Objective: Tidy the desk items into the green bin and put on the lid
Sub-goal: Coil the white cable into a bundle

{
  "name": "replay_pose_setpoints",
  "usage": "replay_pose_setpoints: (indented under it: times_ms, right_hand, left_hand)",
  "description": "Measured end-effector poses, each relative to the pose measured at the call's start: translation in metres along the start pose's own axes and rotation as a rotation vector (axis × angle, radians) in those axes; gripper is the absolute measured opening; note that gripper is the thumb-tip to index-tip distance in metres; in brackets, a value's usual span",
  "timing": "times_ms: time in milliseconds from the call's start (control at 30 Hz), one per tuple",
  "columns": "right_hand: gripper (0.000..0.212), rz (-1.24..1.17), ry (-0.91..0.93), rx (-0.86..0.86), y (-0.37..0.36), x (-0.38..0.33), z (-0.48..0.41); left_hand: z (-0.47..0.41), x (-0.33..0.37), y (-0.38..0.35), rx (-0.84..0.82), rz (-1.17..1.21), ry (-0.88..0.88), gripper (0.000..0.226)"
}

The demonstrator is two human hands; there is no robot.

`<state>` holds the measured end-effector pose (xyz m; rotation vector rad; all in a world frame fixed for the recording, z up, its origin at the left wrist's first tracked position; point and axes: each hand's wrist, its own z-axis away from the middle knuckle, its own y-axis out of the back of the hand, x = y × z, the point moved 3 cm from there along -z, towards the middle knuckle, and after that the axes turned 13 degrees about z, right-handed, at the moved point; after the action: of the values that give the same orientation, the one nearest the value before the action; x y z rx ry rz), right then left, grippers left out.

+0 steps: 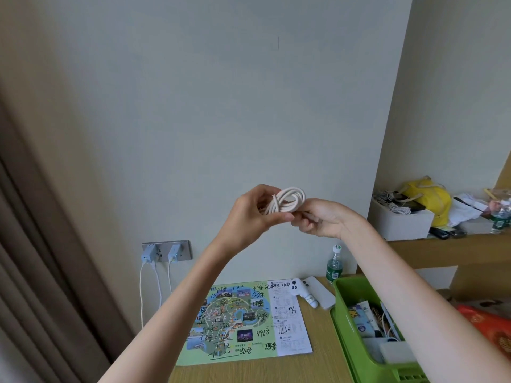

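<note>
Aloft, coiled white cable (pixel 286 201) between left hand (pixel 253 214) and right hand (pixel 320 217).

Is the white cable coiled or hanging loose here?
Coiled. The white cable sits bunched in loops, pinched between the left hand and right hand; no length dangles below them.

cable (pixel 287 201): cream, wound into a small coil, mid-air above desk, pinched between left hand (pixel 254 214) and right hand (pixel 320 219) | green bin (pixel 341 327): plastic, top open, desk right side, tubes and small packs inside | map sheet (pixel 243 322): flat, left of bin | white gadget (pixel 302 293): lying against white slab (pixel 322 297), beside bin's far-left corner
</note>
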<state>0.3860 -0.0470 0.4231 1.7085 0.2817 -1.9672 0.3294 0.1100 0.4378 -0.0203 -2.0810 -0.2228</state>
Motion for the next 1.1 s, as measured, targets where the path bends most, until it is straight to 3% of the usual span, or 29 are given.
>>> replay_pose_setpoints:
  times_ms: [133, 267, 433, 633, 767, 933, 1100]
  right_hand:
    - [0.022, 0.134, 0.203, 0.022, -0.007, 0.005, 0.005]
    - [0.021, 0.3, 0.376, 0.197, -0.017, 0.007, 0.012]
    - [0.01, 0.141, 0.544, 0.413, -0.018, 0.006, 0.018]
    - [0.005, -0.054, 0.545, 0.312, -0.019, 0.009, 0.02]
    - [0.02, -0.164, 0.528, 0.21, -0.018, 0.009, 0.021]
    - [0.018, -0.157, 0.506, 0.211, -0.019, 0.008, 0.02]
    - [0.013, -0.003, 0.398, 0.094, -0.018, 0.002, 0.022]
  left_hand:
    - [-0.002, -0.005, 0.008, 0.152, 0.008, 0.024, 0.029]
    - [0.0, -0.015, 0.011, 0.263, 0.188, 0.162, 0.031]
    - [0.001, -0.025, 0.01, 0.3, 0.218, 0.24, 0.031]
    - [0.002, -0.027, 0.007, 0.202, 0.283, 0.28, 0.037]
    - [0.002, -0.022, 0.007, 0.113, 0.272, 0.258, 0.037]
    - [0.003, -0.021, 0.004, 0.079, 0.272, 0.268, 0.036]
    - [0.003, -0.022, 0.007, 0.087, 0.222, 0.249, 0.039]
